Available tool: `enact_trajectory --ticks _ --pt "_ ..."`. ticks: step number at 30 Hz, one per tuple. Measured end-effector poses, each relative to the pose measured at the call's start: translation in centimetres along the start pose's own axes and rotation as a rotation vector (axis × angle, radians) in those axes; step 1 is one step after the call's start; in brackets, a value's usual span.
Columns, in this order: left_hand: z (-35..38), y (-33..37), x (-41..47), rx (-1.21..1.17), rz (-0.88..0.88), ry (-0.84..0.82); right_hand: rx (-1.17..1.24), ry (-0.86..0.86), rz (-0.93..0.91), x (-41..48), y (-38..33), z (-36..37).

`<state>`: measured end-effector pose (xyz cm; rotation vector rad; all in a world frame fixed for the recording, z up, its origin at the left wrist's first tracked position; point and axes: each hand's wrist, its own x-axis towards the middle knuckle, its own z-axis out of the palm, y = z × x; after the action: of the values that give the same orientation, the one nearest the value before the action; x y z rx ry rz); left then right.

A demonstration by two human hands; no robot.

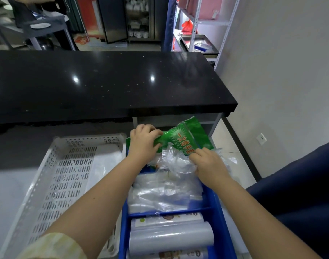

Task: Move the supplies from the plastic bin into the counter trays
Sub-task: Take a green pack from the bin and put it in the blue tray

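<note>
Blue bin (221, 217), cut off at the bottom edge, holds plastic rolls (171, 238) lying crosswise nearest the camera, then loose clear bags (163, 197) past a divider. Beside it on the left sits a white perforated tray (66, 174), mostly bare. Over the bin's far end, the left hand (143, 144) pinches a green packet (184, 137), its long axis slanting up to the right; the right hand (208, 163) grips the packet's lower edge and crumpled clear film (174, 161). Beyond, a black counter (103, 81) lies bare.
</note>
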<state>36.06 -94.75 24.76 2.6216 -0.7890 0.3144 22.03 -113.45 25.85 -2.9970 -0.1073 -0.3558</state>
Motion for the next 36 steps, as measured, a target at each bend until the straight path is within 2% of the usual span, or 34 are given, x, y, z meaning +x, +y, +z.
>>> enact_trajectory --ticks 4,7,9,12,14,16,20,23,25,29,32,34,36 --pt "0.1 0.4 -0.9 0.013 0.096 0.182 0.016 0.019 -0.007 0.1 -0.1 0.0" --pt "-1.3 0.5 0.3 0.02 0.156 0.197 0.028 0.036 -0.022 0.5 -0.1 -0.3" --pt "-2.2 0.2 1.3 0.038 0.151 0.099 0.024 0.035 -0.024 0.7 -0.2 -0.3" --pt "-2.3 0.4 1.9 0.085 0.121 -0.136 0.019 0.014 -0.034 1.1 -0.4 -0.2" --pt "-1.5 0.4 1.5 0.102 0.101 -0.189 0.015 -0.004 -0.061 1.4 -0.4 0.0" --pt "-1.7 0.0 1.3 0.048 0.072 -0.129 0.016 0.005 -0.08 1.9 -0.1 0.0" --pt "-4.3 -1.9 1.0 -0.211 0.008 0.169 0.03 0.107 -0.119 4.6 -0.5 0.6" --pt "-5.2 -2.7 -1.4 -0.345 -0.007 0.21 0.025 0.128 -0.186 6.4 -2.8 2.9" --pt "-4.1 -2.5 -3.4 -0.32 -0.008 0.105 0.022 0.086 -0.24 6.4 -4.1 4.8" --pt "0.1 -1.9 -5.6 -0.141 -0.064 -0.273 0.081 -0.051 -0.203 6.2 -4.0 6.3" --pt "1.4 -1.9 -5.7 -0.068 -0.063 -0.346 0.176 -0.271 -0.062 6.2 -2.2 6.0" --pt "1.8 -1.9 -5.5 -0.006 -0.032 -0.387 0.314 -0.26 -0.027 5.5 -0.8 5.5" --pt "2.0 -1.6 -5.6 0.022 -0.032 -0.449 0.309 -0.179 -0.064 4.5 0.2 5.4"
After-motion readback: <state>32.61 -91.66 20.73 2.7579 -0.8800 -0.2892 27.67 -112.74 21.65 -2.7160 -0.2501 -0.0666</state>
